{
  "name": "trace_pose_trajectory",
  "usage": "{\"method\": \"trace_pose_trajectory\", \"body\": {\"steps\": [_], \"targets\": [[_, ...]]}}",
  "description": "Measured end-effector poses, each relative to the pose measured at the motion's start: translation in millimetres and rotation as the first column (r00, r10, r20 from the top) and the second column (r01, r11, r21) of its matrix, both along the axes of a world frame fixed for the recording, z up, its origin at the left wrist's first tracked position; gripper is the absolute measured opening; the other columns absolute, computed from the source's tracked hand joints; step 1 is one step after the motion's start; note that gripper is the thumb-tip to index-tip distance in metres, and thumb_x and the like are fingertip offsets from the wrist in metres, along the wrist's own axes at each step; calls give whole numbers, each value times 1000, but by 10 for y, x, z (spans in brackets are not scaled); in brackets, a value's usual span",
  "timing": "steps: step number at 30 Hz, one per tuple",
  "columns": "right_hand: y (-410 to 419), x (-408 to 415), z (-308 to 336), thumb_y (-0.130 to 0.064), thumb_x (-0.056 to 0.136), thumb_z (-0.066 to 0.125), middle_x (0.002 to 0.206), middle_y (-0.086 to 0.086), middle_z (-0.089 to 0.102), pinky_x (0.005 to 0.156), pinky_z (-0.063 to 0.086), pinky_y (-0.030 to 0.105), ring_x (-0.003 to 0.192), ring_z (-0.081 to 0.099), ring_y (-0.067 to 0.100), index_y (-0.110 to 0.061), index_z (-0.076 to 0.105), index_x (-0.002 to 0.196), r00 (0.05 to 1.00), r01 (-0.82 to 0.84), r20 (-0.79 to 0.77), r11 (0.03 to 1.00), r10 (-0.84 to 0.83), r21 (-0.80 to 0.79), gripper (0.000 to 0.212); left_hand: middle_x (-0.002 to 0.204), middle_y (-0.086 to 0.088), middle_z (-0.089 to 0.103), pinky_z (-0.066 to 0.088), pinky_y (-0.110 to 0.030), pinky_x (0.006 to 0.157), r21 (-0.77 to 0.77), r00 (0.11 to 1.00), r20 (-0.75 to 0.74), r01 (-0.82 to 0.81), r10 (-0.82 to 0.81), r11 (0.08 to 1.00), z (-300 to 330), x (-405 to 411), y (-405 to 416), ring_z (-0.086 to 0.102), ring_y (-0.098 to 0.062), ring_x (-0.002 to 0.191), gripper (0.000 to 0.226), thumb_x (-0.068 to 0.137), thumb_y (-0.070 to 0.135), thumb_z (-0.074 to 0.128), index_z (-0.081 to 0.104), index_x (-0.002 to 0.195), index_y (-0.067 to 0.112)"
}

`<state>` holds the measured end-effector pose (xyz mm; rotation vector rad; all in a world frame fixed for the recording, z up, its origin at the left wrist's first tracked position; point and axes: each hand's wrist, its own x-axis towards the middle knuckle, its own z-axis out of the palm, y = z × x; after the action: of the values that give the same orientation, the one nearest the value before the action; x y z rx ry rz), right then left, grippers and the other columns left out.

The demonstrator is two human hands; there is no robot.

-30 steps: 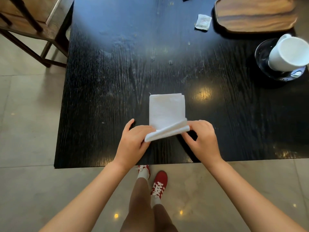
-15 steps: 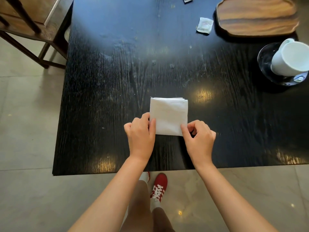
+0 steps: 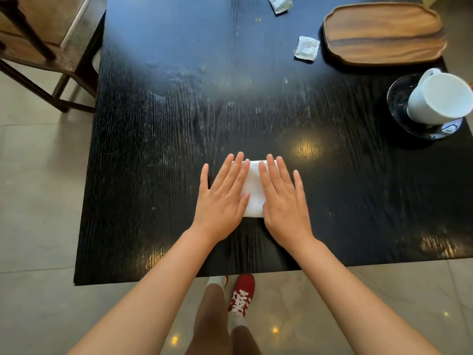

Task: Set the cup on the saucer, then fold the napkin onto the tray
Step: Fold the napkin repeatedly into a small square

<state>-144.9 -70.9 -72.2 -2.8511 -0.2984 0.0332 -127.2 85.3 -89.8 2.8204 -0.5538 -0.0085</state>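
Note:
A folded white napkin [image 3: 253,190] lies on the black table [image 3: 153,155], near its front edge. My left hand [image 3: 224,194] and my right hand [image 3: 282,198] rest flat on it, palms down, fingers spread, covering both of its sides; only a middle strip shows. At the right edge a white cup [image 3: 439,98] stands on a dark glossy saucer [image 3: 399,96]. The wooden tray [image 3: 384,32] sits bare at the back right.
Two small paper sachets [image 3: 307,48] [image 3: 279,2] lie left of the tray. A wooden chair [image 3: 43,44] stands off the table's back-left corner. My legs and a red shoe [image 3: 242,294] show below the table's front edge.
The near edge of the napkin was lifted and folded over away from me, making it smaller. Both hands let go of its edge and now press flat on top.

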Motion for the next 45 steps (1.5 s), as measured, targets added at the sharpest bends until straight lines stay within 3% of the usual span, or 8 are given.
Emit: {"method": "trace_pose_trajectory", "body": {"steps": [5, 13, 25, 29, 33, 37, 41, 45], "targets": [[-75, 71, -136, -33, 95, 23, 156, 7, 9, 115, 4, 42, 143, 1, 17, -12, 11, 147, 997, -52, -57, 995, 47, -91, 58, 156, -4, 15, 0, -53, 112, 70, 1000, -23, 6, -4, 998, -56, 30, 3, 8, -16, 143, 56, 95, 35, 21, 14, 147, 16], [-22, 69, -137, -35, 93, 25, 156, 8, 18, 113, 5, 45, 144, 8, 20, -13, 18, 146, 998, -33, -54, 980, 23, -197, 58, 155, -2, 7, 1, -55, 111, 112, 999, -40, -2, 6, 994, -47, 27, -16, 5, -16, 143, 56, 94, 37, 19, 9, 147, 22], [14, -346, -96, -34, 93, 24, 155, 10, 19, 112, 12, 48, 143, 9, 21, -11, 17, 146, 996, -44, -81, 981, 29, -189, 59, 156, -5, 7, 6, -53, 111, 100, 991, -130, 14, -1, 995, 14, -404, 14, 1, -17, 144, 58, 94, 38, 23, 8, 147, 19], [11, -347, -89, -34, 92, 24, 155, 10, 22, 111, 12, 49, 143, 12, 22, -10, 17, 146, 996, -43, -87, 981, 27, -187, 59, 155, -7, 16, 13, -40, 116, -68, 984, -165, -83, 71, 994, 135, -463, 8, 11, -19, 143, 60, 92, 33, 27, 13, 146, 10], [5, -353, -99, -34, 93, 23, 155, 10, 19, 112, 11, 50, 144, 13, 23, -10, 15, 146, 995, -46, -93, 981, 29, -187, 59, 127, -6, 52, 35, -23, 99, -359, 878, -282, -470, 387, 806, 315, -555, -66, 47, -18, 117, 48, 92, 16, 49, 38, 139, 6], [4, -352, -95, -35, 93, 23, 155, 11, 19, 112, 10, 50, 144, 13, 24, -10, 17, 146, 993, -44, -112, 980, 22, -193, 60, 99, -3, 59, 42, -22, 77, -367, 661, -531, -744, 531, 559, 394, -418, -152, 55, -13, 87, 38, 92, 17, 52, 49, 129, 9], [10, -351, -86, -35, 93, 22, 156, 11, 18, 112, 9, 49, 144, 11, 23, -11, 12, 146, 993, -41, -118, 981, 19, -188, 59, 85, -6, 62, 40, -20, 60, -368, 691, -561, -701, 456, 611, 373, -326, -141, 58, -19, 82, 11, 87, 16, 55, 63, 88, 10], [35, -383, -16, -32, 92, 22, 156, 9, 17, 116, 11, 47, 144, 8, 20, -12, 16, 147, 990, -1, -140, 996, -11, -88, 58, 82, 3, 60, 40, -19, 60, -431, 706, -599, -682, 378, 591, 497, -343, -107, 57, -11, 79, 6, 87, 16, 56, 59, 83, 17]]}}
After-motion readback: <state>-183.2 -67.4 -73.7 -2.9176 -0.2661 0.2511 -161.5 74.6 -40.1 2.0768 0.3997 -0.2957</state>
